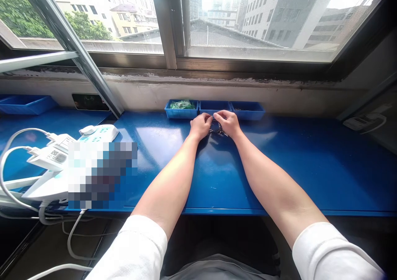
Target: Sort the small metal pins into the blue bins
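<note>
Both my hands are close together over the blue table, just in front of three small blue bins. My left hand has its thumb and fingers pinched together, and whatever they hold is too small to make out. The fingertips of my right hand are also pinched, nearly meeting the left ones; their content is hidden. Beneath and between the hands lies a small pile of dark metal pieces. The left bin holds green and clear plastic bags, the middle bin sits behind my fingertips, and the right bin has small dark pieces inside.
On the left of the blue table lie a white power strip with plugs and cables, and a pixelated object. Farther left are a phone-like black object and more blue bins. A slanted metal post rises beside them.
</note>
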The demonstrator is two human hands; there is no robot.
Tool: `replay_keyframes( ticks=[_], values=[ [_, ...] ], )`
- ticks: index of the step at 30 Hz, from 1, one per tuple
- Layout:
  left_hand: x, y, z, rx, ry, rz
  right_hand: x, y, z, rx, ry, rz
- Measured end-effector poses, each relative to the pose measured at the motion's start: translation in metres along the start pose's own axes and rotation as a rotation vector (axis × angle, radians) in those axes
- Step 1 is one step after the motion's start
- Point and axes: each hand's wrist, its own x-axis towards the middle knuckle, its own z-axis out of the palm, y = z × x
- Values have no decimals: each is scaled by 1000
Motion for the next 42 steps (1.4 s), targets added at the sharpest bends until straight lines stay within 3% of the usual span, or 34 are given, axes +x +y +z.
replay_keyframes(
  ticks=[4, 7, 15, 18, 23, 33, 42],
  values=[
    [1, 0, 0, 9, 36, -45, 2, 2, 1, -195, 74, -39],
    [1, 0, 1, 29, 23, -38, 3, 5, 3, -349, 83, 28],
    [2, -3, 2, 68, 13, -21, 6, 17, 6, -544, -69, 174],
    [2, -4, 3, 59, 7, -9, 4, 16, 6, -528, -53, 128],
    [3, -4, 2, 60, -7, -23, 2, 11, 4, -480, 112, -14],
    [2, -4, 2, 48, -16, -25, -1, 14, 6, -659, -206, 171],
    [3, -5, 3, 66, -23, -28, 0, 19, 5, -564, -259, 22]
  ],
)
